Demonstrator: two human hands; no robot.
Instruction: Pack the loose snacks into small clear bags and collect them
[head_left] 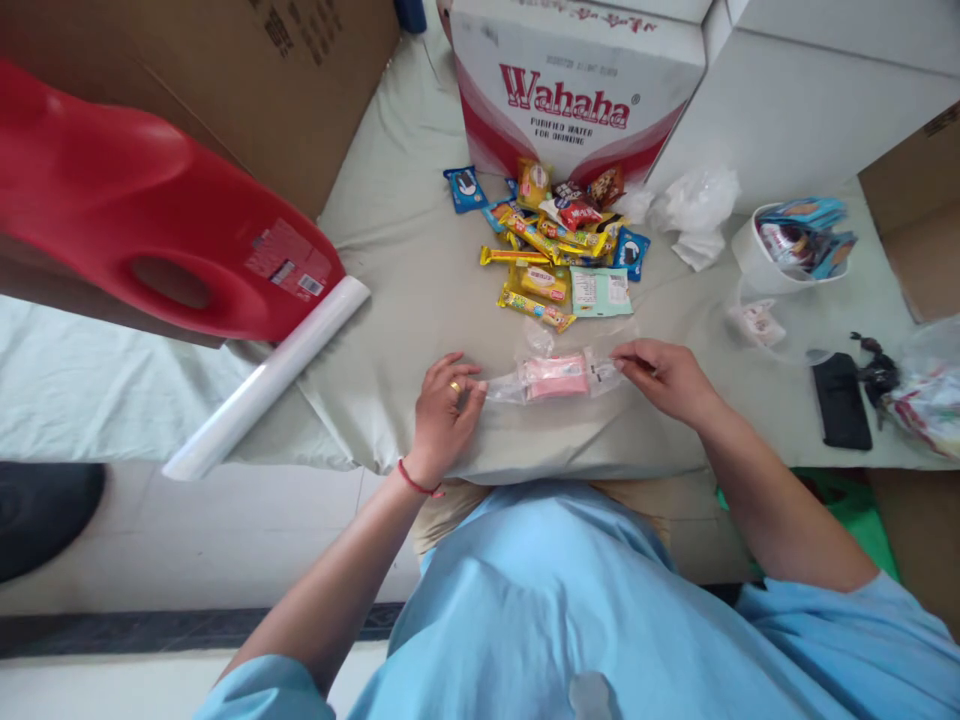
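Pink pkt (556, 378) was illegible, partly veiled by clear wrap (505, 388); looked oblong, flattish, just nearside of snack pile (559, 240). L hand (450, 408) & R hand (666, 378), almost closed, pinched wrap's opp. ends.

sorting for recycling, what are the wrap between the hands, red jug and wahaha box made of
Wrap: probably thin plastic film, clear and glossy, with creases and the pink packet showing through.
Red jug: likely moulded plastic, smooth, with soft highlights.
Box: seemingly matte printed cardboard, flat sides, straight edges.
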